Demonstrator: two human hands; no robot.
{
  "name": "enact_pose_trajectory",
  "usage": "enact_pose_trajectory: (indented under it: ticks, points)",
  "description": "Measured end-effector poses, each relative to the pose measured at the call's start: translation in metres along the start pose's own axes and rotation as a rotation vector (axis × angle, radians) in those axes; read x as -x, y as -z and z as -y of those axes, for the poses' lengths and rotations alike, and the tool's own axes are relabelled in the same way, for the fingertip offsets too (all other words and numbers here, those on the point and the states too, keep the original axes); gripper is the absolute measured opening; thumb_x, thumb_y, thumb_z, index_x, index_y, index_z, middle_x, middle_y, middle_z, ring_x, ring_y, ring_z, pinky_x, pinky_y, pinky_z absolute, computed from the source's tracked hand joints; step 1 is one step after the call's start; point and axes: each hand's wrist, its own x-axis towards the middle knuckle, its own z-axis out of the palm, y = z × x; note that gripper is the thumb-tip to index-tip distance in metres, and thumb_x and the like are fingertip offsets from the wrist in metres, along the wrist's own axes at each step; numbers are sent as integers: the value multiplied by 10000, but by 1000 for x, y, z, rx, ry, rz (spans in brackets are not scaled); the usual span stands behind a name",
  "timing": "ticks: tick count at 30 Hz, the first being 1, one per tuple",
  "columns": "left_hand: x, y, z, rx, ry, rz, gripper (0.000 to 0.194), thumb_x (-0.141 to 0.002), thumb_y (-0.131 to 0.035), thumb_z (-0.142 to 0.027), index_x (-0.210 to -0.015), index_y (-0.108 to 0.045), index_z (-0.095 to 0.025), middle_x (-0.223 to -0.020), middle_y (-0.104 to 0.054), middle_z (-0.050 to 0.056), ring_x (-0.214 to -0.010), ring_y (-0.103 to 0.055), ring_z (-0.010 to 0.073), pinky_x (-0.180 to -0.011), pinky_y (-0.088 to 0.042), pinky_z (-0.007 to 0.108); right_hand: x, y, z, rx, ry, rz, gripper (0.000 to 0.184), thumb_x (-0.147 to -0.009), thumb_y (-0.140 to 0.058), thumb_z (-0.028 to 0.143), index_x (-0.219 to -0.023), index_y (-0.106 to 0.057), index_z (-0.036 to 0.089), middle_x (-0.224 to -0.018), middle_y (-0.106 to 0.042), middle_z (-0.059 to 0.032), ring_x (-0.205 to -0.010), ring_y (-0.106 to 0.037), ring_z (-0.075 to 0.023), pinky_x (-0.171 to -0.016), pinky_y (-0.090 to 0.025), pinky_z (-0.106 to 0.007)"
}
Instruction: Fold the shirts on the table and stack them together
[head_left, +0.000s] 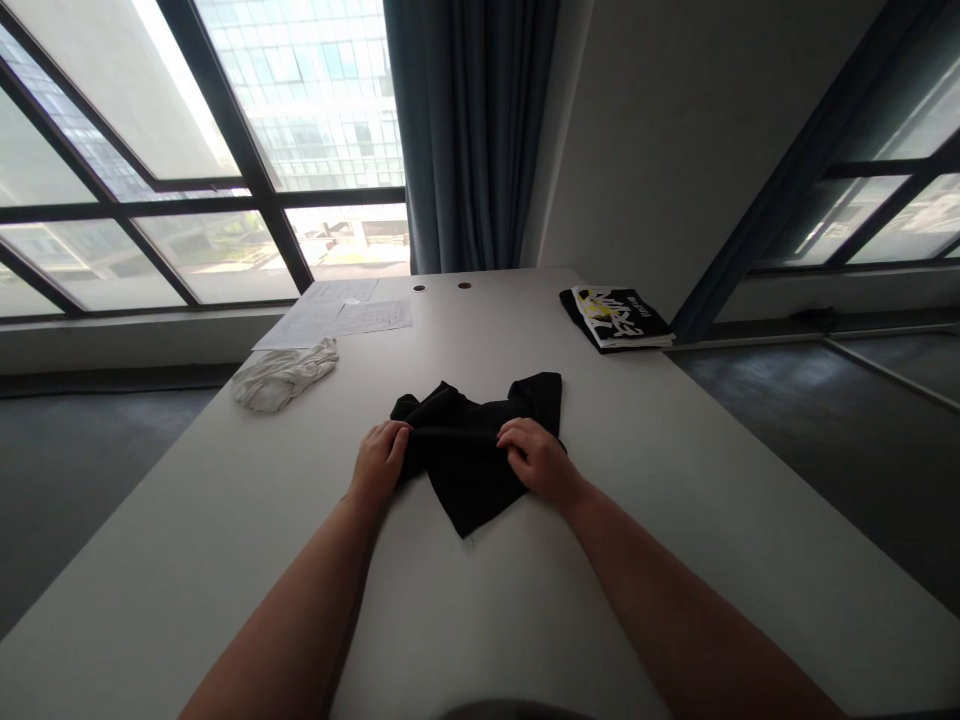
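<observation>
A black cloth (pixel 472 455) lies bunched on the white table, one pointed corner hanging toward me and loose folds at its far side. Its exact kind of garment or fabric piece I cannot tell. At its left edge, my left hand (pixel 380 458) is closed, fingers and thumb gripping the material. My right hand (pixel 538 458) pinches the cloth on the right, with fingertips curled over a raised fold. Between the two hands the fabric is drawn into a roughly straight ridge.
On the white table (pixel 480 620), a crumpled white cloth (pixel 285 376) lies at the left, near printed paper sheets (pixel 337 315). A folded black item with white and yellow print (pixel 619 316) rests at the right edge. A blue curtain (pixel 469 130) and windows stand behind.
</observation>
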Motion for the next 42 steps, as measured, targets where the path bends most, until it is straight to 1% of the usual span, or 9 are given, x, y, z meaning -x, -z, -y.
enact_pose_trajectory:
  ticks: [3,6,12,16,19,26,32,36,42]
  points:
    - [2,-1,-5,61,-25,12,270,-983,-417,-326,-967,-674,-243,-1028,-751,46,-1032,-663,238,-992,-497,412,3,-15,12,-10,36,304,322,-893,-631,136,-1186,-732,228,-1414,-601,-117,-1340,-544,-264,-1165,-435,-465]
    - [5,1,-6,140,-32,1,191,-881,-421,-194,-836,-602,-236,-1007,-756,29,-963,-671,206,-938,-512,370,4,-20,5,-14,-30,431,329,-879,-705,146,-1195,-752,224,-1474,-571,-118,-1391,-518,-281,-1204,-402,-486]
    - [10,4,-7,165,-25,59,194,-814,-440,-164,-688,-572,-229,-893,-781,14,-804,-676,179,-838,-524,329,2,-16,-9,-27,-44,397,221,-870,-705,89,-1040,-776,211,-1407,-616,-108,-1330,-569,-265,-1165,-444,-459]
    - [9,2,-10,81,38,114,208,-906,-490,-248,-930,-697,-251,-886,-791,-8,-776,-707,184,-780,-541,310,1,-20,-6,-1,-16,378,184,-867,-706,76,-975,-771,210,-1355,-640,-103,-1277,-592,-265,-1128,-466,-458]
    - [8,-1,-12,-100,59,175,297,-996,-486,-400,-1127,-732,-298,-1026,-796,10,-911,-739,219,-825,-565,331,1,-20,-4,16,10,370,161,-874,-690,71,-924,-758,208,-1326,-652,-98,-1240,-605,-260,-1102,-479,-453]
    - [5,-12,2,-310,-38,239,499,-1074,-316,-444,-1181,-765,-254,-1449,-647,51,-1295,-611,272,-1169,-467,451,0,-11,13,24,-29,392,190,-901,-594,50,-996,-680,190,-1080,-719,-77,-994,-652,-213,-950,-514,-383]
    - [6,-26,29,-503,194,141,485,-1005,-480,-364,-1409,-619,-135,-1648,-431,163,-1480,-451,389,-1266,-309,608,0,1,35,-69,-55,543,138,-911,-598,114,-984,-684,193,-906,-714,-26,-791,-643,-157,-763,-492,-279]
    - [5,-28,42,-379,184,-27,551,-966,-513,-300,-1480,-519,-100,-1659,-384,223,-1500,-434,395,-1262,-328,615,2,7,49,-316,-142,710,117,-954,-593,185,-1036,-674,207,-885,-734,3,-714,-661,-133,-682,-513,-249]
    - [2,-16,29,-168,64,-265,801,-936,-540,-218,-1647,-205,-67,-1757,-52,215,-1627,-130,356,-1333,-257,520,4,-5,31,-65,-81,328,234,-924,-627,149,-1139,-702,203,-1317,-662,-115,-1221,-618,-248,-1095,-483,-433]
